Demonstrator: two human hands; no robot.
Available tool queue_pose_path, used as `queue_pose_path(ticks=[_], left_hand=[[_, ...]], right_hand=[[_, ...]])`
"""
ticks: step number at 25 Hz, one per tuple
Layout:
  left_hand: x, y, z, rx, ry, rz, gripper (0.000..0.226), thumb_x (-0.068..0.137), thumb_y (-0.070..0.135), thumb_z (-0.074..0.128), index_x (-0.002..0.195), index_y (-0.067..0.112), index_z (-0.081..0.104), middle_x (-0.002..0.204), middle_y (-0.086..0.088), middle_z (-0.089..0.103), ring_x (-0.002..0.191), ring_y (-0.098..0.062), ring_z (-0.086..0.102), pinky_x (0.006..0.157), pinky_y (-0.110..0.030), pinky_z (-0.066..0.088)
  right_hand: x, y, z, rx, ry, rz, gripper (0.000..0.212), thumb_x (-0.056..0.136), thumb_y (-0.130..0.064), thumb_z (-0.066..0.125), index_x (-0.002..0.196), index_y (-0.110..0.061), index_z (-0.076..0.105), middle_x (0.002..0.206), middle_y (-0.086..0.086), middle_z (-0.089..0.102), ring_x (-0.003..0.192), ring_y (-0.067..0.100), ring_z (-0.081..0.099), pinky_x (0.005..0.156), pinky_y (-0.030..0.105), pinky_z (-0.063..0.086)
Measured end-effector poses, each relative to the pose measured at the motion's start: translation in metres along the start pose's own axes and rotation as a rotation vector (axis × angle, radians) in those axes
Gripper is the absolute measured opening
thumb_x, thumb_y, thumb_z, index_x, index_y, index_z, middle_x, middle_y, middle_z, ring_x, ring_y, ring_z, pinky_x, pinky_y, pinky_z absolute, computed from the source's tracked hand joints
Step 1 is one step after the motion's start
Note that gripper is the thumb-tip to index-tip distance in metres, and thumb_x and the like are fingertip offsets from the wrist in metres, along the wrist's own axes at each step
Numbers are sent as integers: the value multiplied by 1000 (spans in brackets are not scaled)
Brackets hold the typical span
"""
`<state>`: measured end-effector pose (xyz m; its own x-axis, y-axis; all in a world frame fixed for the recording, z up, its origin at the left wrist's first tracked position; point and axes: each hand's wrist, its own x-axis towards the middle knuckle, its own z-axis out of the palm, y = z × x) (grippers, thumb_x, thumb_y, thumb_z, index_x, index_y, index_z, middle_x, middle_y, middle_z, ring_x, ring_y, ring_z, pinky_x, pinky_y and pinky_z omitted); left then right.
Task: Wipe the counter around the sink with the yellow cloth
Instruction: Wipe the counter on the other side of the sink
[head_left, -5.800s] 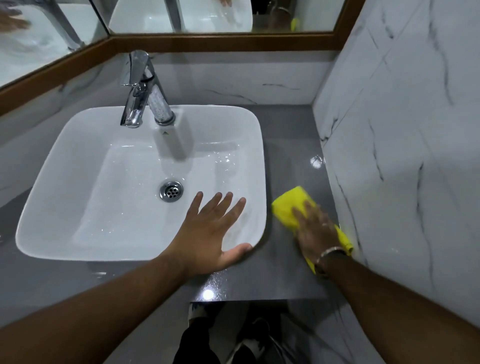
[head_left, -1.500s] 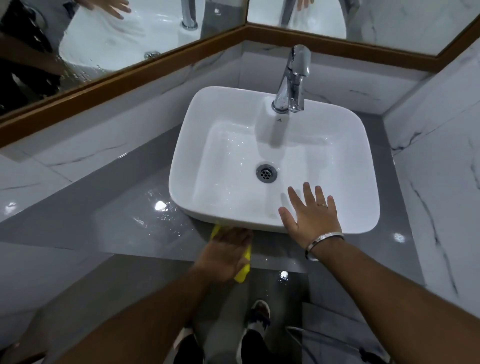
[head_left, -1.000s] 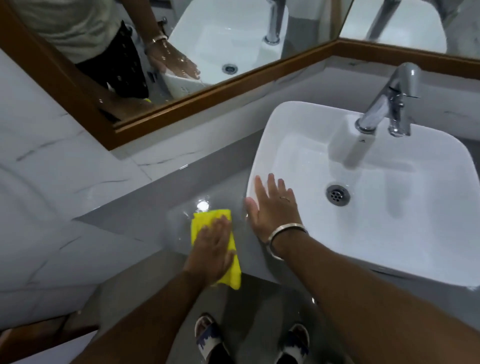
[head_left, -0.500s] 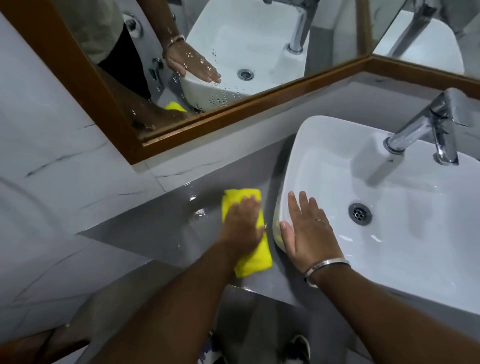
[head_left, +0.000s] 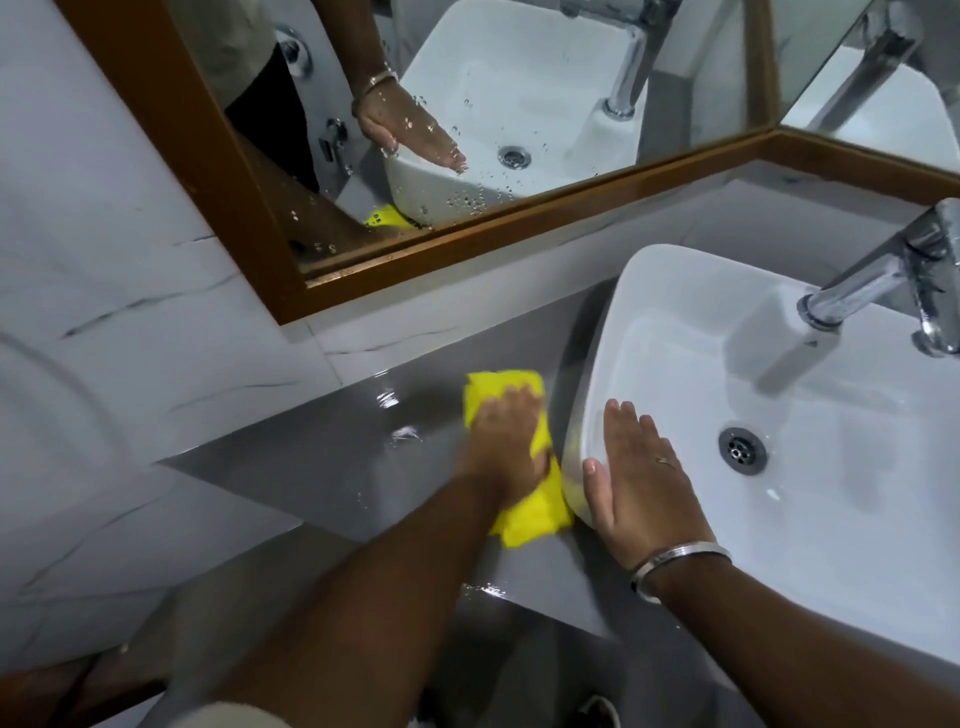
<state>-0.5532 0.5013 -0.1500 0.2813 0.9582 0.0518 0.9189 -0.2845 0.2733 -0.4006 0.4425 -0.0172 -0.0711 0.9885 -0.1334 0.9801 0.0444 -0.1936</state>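
While the left hand (head_left: 506, 441) presses flat on the yellow cloth (head_left: 524, 457), fingers curled over its top, the cloth lies on the grey desk (head_left: 322, 457) just beside the left wall of the white sink (head_left: 675, 322), its near end touching the sink's corner. Right hand (head_left: 636, 478): open, fingers together, palm resting on the sink rim, holding nothing; metal bangle (head_left: 680, 564) at the wrist. Chrome tap (head_left: 883, 280) at the sink's far side. Drain (head_left: 742, 451) in the basin. Wet streaks on the desk left of the cloth. Wood-framed mirror (head_left: 467, 104) on the marble wall, spotted with droplets.
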Motion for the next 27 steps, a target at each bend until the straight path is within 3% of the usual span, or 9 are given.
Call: queue_pose_path(ticks=[3, 6, 10, 12, 17, 20, 22, 24, 27], left_hand=[[-40, -54, -10, -36, 173, -616, 73, 85, 43, 41, 144, 0, 34, 150, -25, 36, 138, -39, 35, 116, -49, 16], [-111, -57, -22, -16, 182, -852, 71, 86, 33, 57, 142, -4, 35, 151, -29, 31, 138, -45, 31, 113, -57, 18], [-67, -6, 0, -45, -12, -183, 71, 85, 44, 40, 141, 0, 40, 150, -23, 37, 139, -40, 32, 113, -53, 25], [-27, -24, -6, -34, -7, -62, 74, 82, 48, 36, 141, 2, 42, 146, -21, 44, 135, -38, 41, 107, -52, 38], [-87, -121, -37, -165, 251, -1034, 76, 86, 44, 36, 146, -2, 26, 154, -27, 27, 143, -40, 23, 118, -45, 15], [-102, -101, -41, -150, 300, -1226, 74, 90, 34, 51, 145, -7, 23, 153, -31, 24, 142, -46, 20, 115, -56, 13], [-85, -40, -30, -131, 246, -1038, 73, 89, 31, 52, 144, -9, 25, 149, -33, 31, 137, -48, 31, 114, -56, 18], [-86, 13, -14, -45, 40, -530, 73, 87, 39, 43, 142, -7, 32, 148, -29, 37, 135, -45, 37, 113, -52, 20], [-92, -39, -15, -3, -5, -220, 71, 87, 46, 43, 137, -4, 45, 144, -25, 45, 132, -44, 44, 108, -55, 31]], right_hand=[[-1, -1, 0, 2, -18, -20, 74, 83, -52, 6, 148, -16, 9, 157, 14, 18, 143, 33, 18, 116, 45, 19], [-2, -3, -3, 12, -33, -9, 73, 83, -53, 5, 148, -19, 8, 157, 14, 17, 143, 33, 18, 116, 44, 19], [0, -3, 1, 9, -28, -18, 73, 84, -52, 6, 148, -17, 13, 155, 16, 23, 141, 36, 23, 114, 47, 21], [2, 0, 4, 17, -12, -20, 73, 84, -52, 7, 148, -18, 13, 155, 16, 24, 141, 36, 23, 114, 47, 21], [-1, 2, 1, 33, -47, -44, 71, 85, -54, 4, 148, -22, 9, 157, 12, 20, 143, 31, 19, 116, 43, 18], [1, -1, -2, 26, -49, -43, 71, 85, -53, 4, 148, -21, 11, 156, 13, 22, 142, 33, 21, 115, 43, 19], [1, -1, 0, 20, -49, -42, 71, 85, -52, 4, 148, -20, 13, 155, 14, 23, 142, 34, 22, 115, 44, 19], [1, -2, -1, 28, -44, -36, 71, 85, -52, 5, 148, -19, 14, 154, 16, 25, 141, 35, 24, 114, 45, 20], [1, -1, -1, 27, -44, -40, 71, 85, -52, 5, 148, -20, 14, 155, 15, 25, 141, 34, 24, 115, 45, 20]])
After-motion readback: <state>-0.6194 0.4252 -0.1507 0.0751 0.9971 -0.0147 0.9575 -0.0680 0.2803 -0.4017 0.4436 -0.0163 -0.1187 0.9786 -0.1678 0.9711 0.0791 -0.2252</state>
